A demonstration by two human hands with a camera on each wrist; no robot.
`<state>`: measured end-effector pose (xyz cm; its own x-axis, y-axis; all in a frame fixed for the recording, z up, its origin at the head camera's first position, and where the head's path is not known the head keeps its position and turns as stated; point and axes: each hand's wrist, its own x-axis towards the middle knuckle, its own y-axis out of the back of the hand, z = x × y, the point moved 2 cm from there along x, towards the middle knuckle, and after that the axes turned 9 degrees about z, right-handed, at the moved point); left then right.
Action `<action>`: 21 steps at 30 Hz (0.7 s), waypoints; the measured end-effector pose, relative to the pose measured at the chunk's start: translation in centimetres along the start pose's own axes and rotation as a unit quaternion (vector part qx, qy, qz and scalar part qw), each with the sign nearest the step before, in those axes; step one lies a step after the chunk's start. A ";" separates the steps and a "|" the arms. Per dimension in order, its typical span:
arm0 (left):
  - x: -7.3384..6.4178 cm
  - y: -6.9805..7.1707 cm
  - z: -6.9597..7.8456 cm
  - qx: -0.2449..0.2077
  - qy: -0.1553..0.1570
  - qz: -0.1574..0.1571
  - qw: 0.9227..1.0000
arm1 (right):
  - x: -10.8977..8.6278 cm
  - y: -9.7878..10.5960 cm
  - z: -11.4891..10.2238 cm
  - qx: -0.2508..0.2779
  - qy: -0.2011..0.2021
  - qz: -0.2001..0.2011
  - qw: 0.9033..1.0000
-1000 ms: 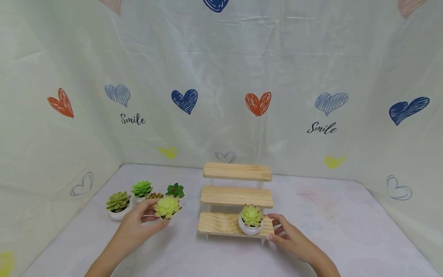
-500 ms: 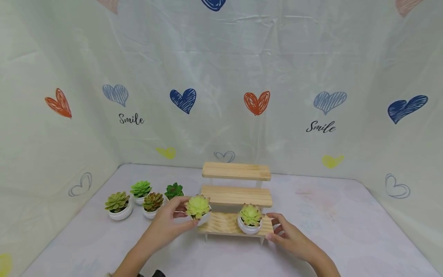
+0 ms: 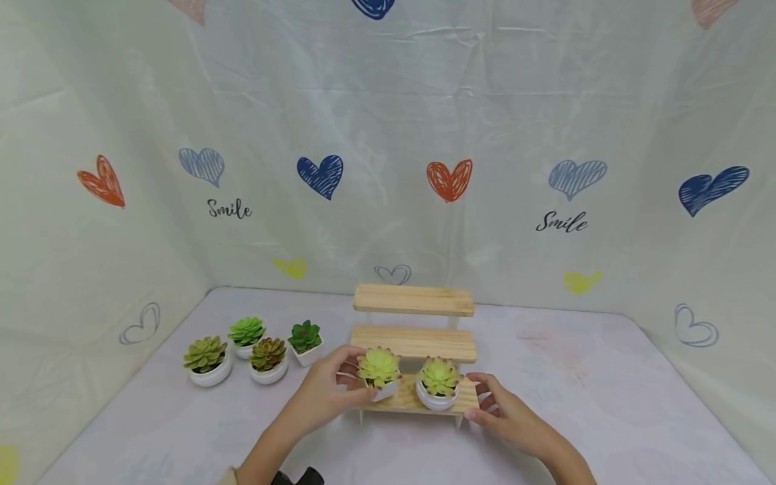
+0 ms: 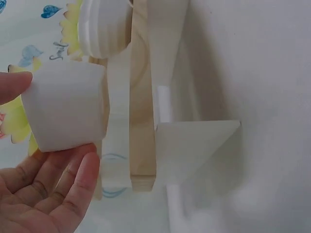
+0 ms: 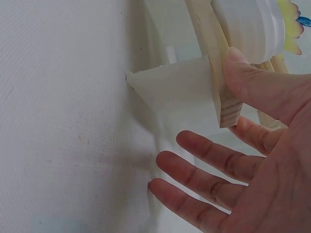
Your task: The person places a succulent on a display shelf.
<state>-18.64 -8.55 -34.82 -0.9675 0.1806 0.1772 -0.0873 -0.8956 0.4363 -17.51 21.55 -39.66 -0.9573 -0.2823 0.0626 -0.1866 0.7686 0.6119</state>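
My left hand (image 3: pixel 324 396) pinches a light green succulent (image 3: pixel 378 367) in a square white pot (image 4: pixel 65 107) between thumb and fingers. It is over the left part of the lowest board (image 3: pixel 407 403) of a three-tier wooden display stand (image 3: pixel 414 300). In the left wrist view a gap shows between pot and board (image 4: pixel 141 97). On that board's right part sits another light green succulent (image 3: pixel 440 377) in a round white pot. My right hand (image 3: pixel 510 419) grips the board's right end, thumb on the front edge and index finger behind; its other fingers (image 5: pixel 209 179) spread below.
Left on the table stand several more potted succulents: an olive one (image 3: pixel 206 356), a bright green one (image 3: pixel 247 331), a brownish one (image 3: pixel 268 353) and a dark green one (image 3: pixel 305 335) in a square pot. A heart-printed curtain (image 3: pixel 388 101) rises behind the table.
My left hand has carried the succulent rightward from beside the other pots to over the lowest board. The right hand has stayed at the board's end.
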 end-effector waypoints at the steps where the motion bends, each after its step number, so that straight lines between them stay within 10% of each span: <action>1: 0.0 -0.1 -0.1 -0.004 0.001 -0.004 1.000 | 0.0 0.0 0.0 0.002 -0.002 0.000 1.000; 21: 0.7 -0.6 -1.6 -0.084 0.014 -0.056 0.995 | 0.0 0.0 -0.1 -0.003 -0.004 0.002 1.000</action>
<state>-19.65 -8.53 -36.38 -0.9558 0.2729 0.1096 -0.2305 -0.9266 0.2972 -17.47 21.49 -39.63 -0.9598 -0.2748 0.0576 -0.1823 0.7660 0.6165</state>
